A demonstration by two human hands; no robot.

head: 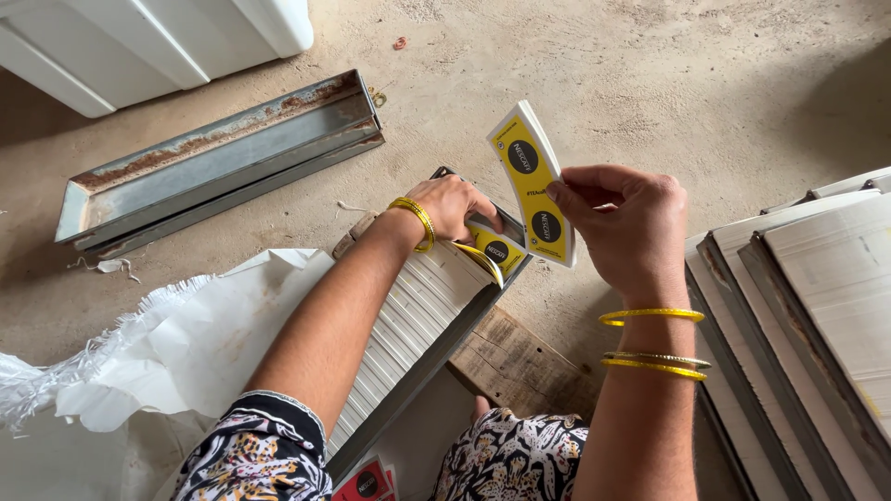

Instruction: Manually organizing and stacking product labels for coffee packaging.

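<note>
Right hand (pixel 631 232) is closed in a pinch on a small stack of yellow fan-shaped paper blanks (pixel 532 184), held upright just above the far end of the long metal tray (pixel 436 348). Left hand (pixel 455 206) is curled, fingers down inside that tray end, pressing on blanks already in it (pixel 492 249); one yellow edge curls up there. The tray is packed with white blanks on edge and rests on a wooden plank (pixel 520 364). Step looks like loading the tray, nearly full. Next move likely needs a gap held open and the stack squared to the row. Empty rusty tray (pixel 223 158) lies well apart; filled trays (pixel 807 315) on the right.
</note>
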